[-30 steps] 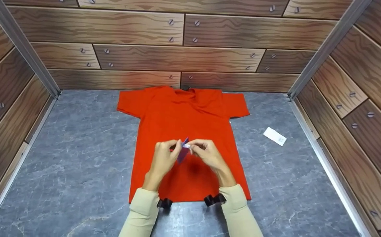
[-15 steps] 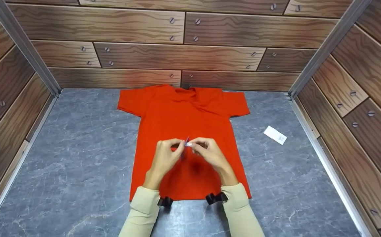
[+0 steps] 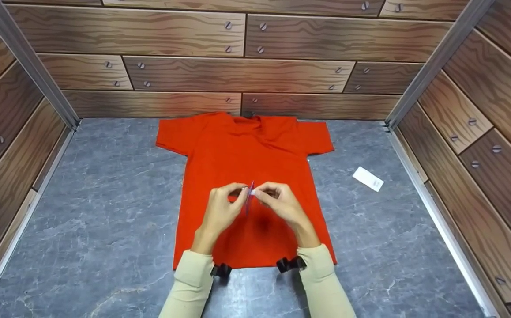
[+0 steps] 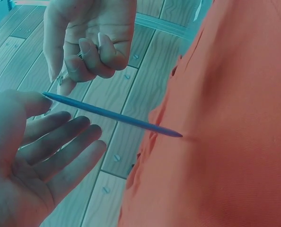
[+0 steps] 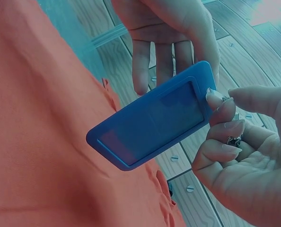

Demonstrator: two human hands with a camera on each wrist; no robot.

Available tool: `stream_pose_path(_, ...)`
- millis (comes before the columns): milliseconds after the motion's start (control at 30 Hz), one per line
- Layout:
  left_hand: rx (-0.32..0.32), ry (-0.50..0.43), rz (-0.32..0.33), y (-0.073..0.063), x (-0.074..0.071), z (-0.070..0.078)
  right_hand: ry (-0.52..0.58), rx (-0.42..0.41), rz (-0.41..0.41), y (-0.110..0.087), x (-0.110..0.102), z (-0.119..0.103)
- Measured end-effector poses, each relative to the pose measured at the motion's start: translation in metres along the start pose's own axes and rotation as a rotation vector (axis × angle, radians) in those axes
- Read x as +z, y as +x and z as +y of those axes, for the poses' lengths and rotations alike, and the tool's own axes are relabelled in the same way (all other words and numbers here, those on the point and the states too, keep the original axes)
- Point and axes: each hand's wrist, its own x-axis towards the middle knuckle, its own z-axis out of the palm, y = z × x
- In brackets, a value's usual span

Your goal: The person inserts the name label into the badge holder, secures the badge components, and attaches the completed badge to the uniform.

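Note:
A blue-purple badge holder (image 5: 150, 125) with a rectangular window hangs between the two hands, above a red T-shirt (image 3: 246, 154). In the head view and the left wrist view it is seen nearly edge-on. My left hand (image 3: 221, 211) pinches its top end between thumb and index finger, the other fingers spread. My right hand (image 3: 285, 206) pinches a small whitish strap tab (image 5: 216, 98) at that same end. A small metal clip (image 5: 233, 141) shows among the right hand's curled fingers. The shirt lies spread flat, collar toward the back wall.
A white paper card (image 3: 368, 178) lies on the grey marbled surface (image 3: 105, 198), right of the shirt. Wood-patterned walls (image 3: 185, 35) stand at the back and both sides, with metal corner posts.
The badge holder has turned from a slanted view to nearly edge-on in the head view. Both hands stay almost in place, still pinching the holder and its strap.

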Motion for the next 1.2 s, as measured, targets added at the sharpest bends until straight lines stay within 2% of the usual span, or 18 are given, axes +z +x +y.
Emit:
stream_pose_path(433,-0.004,-0.056,-0.043,-0.0033,-0.0021,-0.0014,-0.012,-0.021,-0.006,-0.0013,-0.0017,-0.0010)
stream_pose_path(600,0.007,-0.099,-0.120,-0.0032,-0.0043,-0.0019,-0.011,-0.044,-0.031,-0.0019,-0.0027,-0.0026)
stream_pose_path(800,-0.015,-0.160,-0.219,-0.0031,-0.0059,-0.0031,0.008,-0.050,-0.042,-0.0025,-0.0052,-0.0037)
stream_pose_path(1067,0.007,-0.150,-0.270,-0.0034,-0.0067,-0.0036,-0.003,-0.025,-0.044,-0.0028,-0.0075,-0.0056)
stream_pose_path(1200,0.018,-0.175,-0.287,-0.0025,-0.0071,-0.0043,-0.009,-0.032,-0.056,-0.0030,-0.0079,-0.0066)
